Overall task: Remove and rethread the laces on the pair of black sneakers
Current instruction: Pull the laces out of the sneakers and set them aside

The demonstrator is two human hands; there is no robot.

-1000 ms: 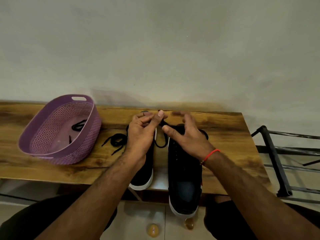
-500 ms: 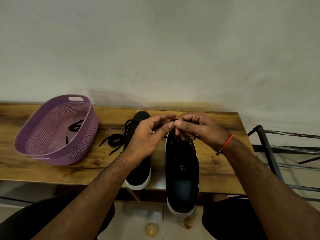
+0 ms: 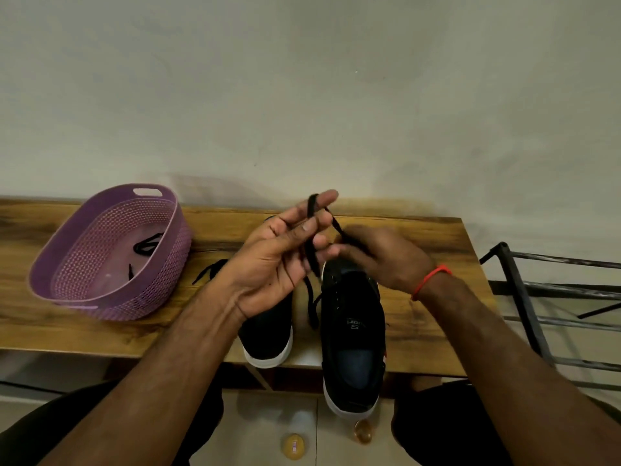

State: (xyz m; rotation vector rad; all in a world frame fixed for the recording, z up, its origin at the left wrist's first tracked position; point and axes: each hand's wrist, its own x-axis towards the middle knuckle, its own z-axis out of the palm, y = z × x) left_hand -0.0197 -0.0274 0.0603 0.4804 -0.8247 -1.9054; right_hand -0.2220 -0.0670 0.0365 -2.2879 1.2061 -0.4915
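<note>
While both hands work above the toe end of the right-hand sneaker (image 3: 353,331), a black lace (image 3: 314,260) runs up from the shoe, loops over the raised fingers of the left hand (image 3: 279,260), and slants down into the right hand (image 3: 386,257). That left hand is palm-up with its fingers lightly curled round the lace; the right hand, motion-blurred and wearing a red thread at the wrist, pinches the lace at its fingertips. Both sneakers stand side by side on a wooden table (image 3: 437,250) with strong dark grain, heels toward the person, the right-hand one overhanging the near edge. Its partner, the left-hand sneaker (image 3: 268,331), is partly hidden under the left wrist, and a second loose lace (image 3: 208,270) lies on the wood just beside it. Toward the table's left end sits a purple perforated basket (image 3: 161,210) with black lace pieces inside. Behind is a plain pale wall; a dark metal rack (image 3: 524,297) stands off the table's right end, over a pale tiled floor.
</note>
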